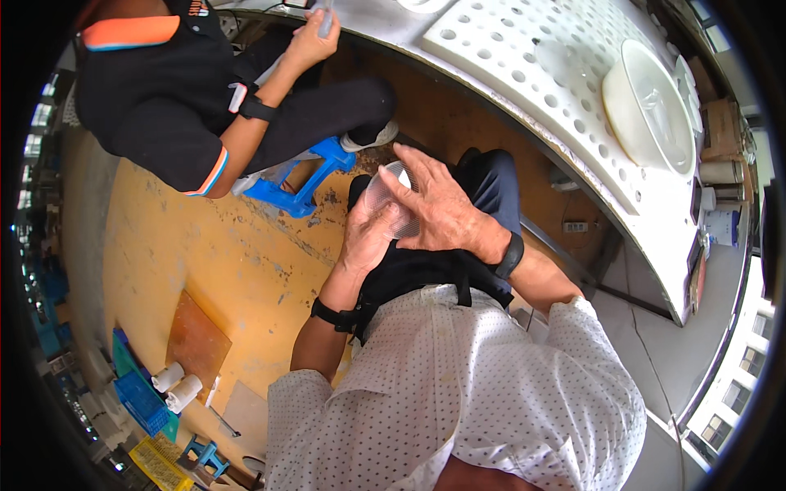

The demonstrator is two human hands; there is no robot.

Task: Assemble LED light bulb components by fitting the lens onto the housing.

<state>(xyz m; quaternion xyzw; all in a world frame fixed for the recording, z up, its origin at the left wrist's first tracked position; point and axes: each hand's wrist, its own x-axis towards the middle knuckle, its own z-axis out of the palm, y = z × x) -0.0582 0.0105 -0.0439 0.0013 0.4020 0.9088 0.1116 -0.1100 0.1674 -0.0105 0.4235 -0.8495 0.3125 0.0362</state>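
Between my hands, in front of my lap, is a clear round plastic piece [379, 193] with a finely ribbed or mesh-like surface. My left hand [370, 236] grips its lower left side, thumb across the face. My right hand [449, 204] lies over its right side, with long fingers reaching across the top and pressing on it. Part of the piece is hidden behind the fingers, so its depth is hard to judge. Both wrists wear dark bands.
A white table [659, 245] curves along the upper right, bearing a white perforated board [524, 61] and a white round basin [626, 106] with clear items inside. At the upper left sits a co-worker [164, 106], holding a small clear piece, beside a blue stool [299, 188].
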